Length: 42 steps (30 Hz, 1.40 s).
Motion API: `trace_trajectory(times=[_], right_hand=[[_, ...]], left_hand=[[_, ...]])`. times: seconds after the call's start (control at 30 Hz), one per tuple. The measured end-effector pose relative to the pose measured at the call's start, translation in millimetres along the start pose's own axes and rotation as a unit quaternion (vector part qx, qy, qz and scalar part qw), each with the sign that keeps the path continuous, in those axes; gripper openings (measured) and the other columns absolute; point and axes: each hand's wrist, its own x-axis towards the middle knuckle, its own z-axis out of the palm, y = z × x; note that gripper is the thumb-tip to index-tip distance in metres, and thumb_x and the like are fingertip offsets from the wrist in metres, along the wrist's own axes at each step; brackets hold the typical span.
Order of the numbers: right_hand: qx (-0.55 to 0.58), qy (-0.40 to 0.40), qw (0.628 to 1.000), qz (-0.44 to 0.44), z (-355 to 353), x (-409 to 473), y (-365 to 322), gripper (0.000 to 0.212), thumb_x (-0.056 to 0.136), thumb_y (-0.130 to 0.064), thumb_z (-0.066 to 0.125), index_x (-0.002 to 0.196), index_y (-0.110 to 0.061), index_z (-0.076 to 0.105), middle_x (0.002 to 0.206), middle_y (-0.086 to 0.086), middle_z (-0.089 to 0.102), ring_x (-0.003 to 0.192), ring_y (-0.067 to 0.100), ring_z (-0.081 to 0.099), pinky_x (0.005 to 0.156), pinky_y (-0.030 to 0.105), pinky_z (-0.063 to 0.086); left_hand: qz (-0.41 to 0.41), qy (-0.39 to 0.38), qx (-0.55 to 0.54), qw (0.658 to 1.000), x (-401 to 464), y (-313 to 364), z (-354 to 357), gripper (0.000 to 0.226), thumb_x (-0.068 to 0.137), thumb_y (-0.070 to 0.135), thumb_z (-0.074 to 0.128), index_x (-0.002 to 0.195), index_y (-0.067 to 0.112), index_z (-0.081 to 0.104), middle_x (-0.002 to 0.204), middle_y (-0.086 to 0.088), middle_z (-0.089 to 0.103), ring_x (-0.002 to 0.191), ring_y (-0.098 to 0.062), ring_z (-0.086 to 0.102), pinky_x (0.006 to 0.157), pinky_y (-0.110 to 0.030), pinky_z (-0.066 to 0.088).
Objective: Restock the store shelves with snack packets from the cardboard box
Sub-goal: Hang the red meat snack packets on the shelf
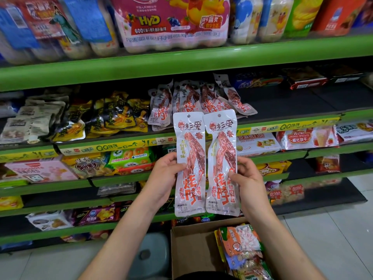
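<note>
Two held packets (190, 164) (222, 162): silvery white, red-brown meat picture, bold red characters. Same white-and-red on the far packets (193, 98) lying on the shelf. Shelf edges (181, 59) bright green, one with a yellow label strip (121, 145). Left: black-and-yellow bags (109, 116). Near: plain brown cardboard box (191, 253), with orange, green and pink bags (242, 247) inside.

We have a single wide-angle view, worn on the head, looking forward and slightly down at green store shelves (181, 57) that fill the upper two thirds of the frame and bow with the lens. We stand close to them: both forearms reach in from the bottom edge toward the centre. In the lower right of the frame we look down into a cardboard box (189, 251) on the tiled floor (333, 229)
</note>
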Motion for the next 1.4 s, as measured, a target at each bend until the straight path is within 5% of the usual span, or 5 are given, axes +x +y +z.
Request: trace_trajectory(times=[0.57, 0.77, 0.9, 1.1, 1.4], right_hand=[[0.084, -0.019, 0.995, 0.048, 5.1, 6.1, -2.9, 0.052, 0.094, 0.016, 0.043, 0.127, -0.023, 0.055, 0.093, 0.015, 0.072, 0.076, 0.023, 0.071, 0.057, 0.034, 0.057], [0.235, -0.090, 0.950, 0.188, 6.1, 9.9, -10.0, 0.043, 0.088, -0.053, 0.063, 0.102, -0.012, 0.064, 0.068, -0.001, 0.050, 0.048, 0.008, 0.039, 0.038, 0.019, 0.032], [0.376, -0.224, 0.877, 0.198, -1.3, 10.0, -9.6, 0.052, 0.068, -0.048, 0.085, 0.100, -0.015, 0.061, 0.083, 0.005, 0.050, 0.056, 0.010, 0.037, 0.045, 0.020, 0.026], [0.346, -0.182, 0.900, 0.194, -3.2, 7.7, -11.1, 0.051, 0.090, -0.037, 0.057, 0.131, -0.007, 0.065, 0.131, 0.024, 0.063, 0.093, 0.032, 0.072, 0.071, 0.039, 0.060], [0.307, -0.160, 0.911, 0.223, -1.7, 6.4, -8.5, 0.040, 0.089, -0.033, 0.058, 0.116, -0.008, 0.075, 0.112, 0.016, 0.074, 0.103, 0.030, 0.072, 0.082, 0.043, 0.059]], left_hand=[[0.017, -0.026, -0.112, 0.993, 2.9, 1.0, 6.3, 0.029, 0.100, -0.005, 0.045, 0.120, 0.008, 0.062, 0.096, -0.012, 0.077, 0.080, -0.020, 0.074, 0.064, -0.030, 0.060], [-0.035, -0.029, -0.218, 0.975, 6.0, -2.2, 11.3, 0.038, 0.089, 0.054, 0.061, 0.111, 0.023, 0.057, 0.068, 0.001, 0.049, 0.053, -0.012, 0.038, 0.042, -0.023, 0.030], [-0.031, -0.068, -0.262, 0.962, 4.0, -2.1, 8.5, 0.057, 0.065, 0.037, 0.079, 0.113, 0.014, 0.058, 0.085, -0.006, 0.056, 0.057, -0.014, 0.045, 0.041, -0.024, 0.035], [-0.062, -0.124, -0.281, 0.950, 5.2, -2.9, 0.7, 0.057, 0.085, 0.034, 0.053, 0.135, 0.007, 0.057, 0.124, -0.020, 0.069, 0.099, -0.029, 0.073, 0.072, -0.043, 0.062], [-0.063, -0.132, -0.285, 0.947, 9.8, -11.2, -0.3, 0.049, 0.089, 0.035, 0.054, 0.129, 0.009, 0.067, 0.130, -0.025, 0.064, 0.107, -0.035, 0.070, 0.081, -0.050, 0.059]])
